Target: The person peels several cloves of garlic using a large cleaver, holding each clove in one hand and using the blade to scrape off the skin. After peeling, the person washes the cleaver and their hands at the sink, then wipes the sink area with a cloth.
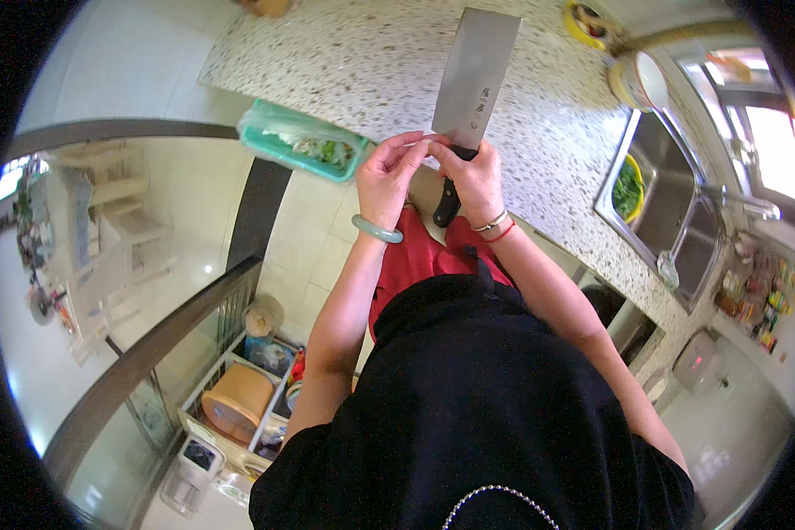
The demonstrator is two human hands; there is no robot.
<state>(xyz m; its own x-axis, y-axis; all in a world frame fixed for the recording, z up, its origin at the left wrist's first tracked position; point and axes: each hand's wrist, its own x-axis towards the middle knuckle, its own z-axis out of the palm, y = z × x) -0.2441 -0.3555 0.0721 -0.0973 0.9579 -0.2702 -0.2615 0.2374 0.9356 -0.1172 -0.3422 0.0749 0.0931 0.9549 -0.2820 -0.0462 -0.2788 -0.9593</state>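
Though broad-bladed, slim-handled steel cleaver (473, 84)

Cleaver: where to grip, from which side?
Likely best by the black handle, from the near side: it is slim and points back, while the broad blade points away. The right hand holds it close to the blade, its near end showing.

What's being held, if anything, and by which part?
The right hand holds a wide, rectangular metal cleaver by its black handle, near the blade. The left hand meets the right at the fingertips; whether it holds anything cannot be told.
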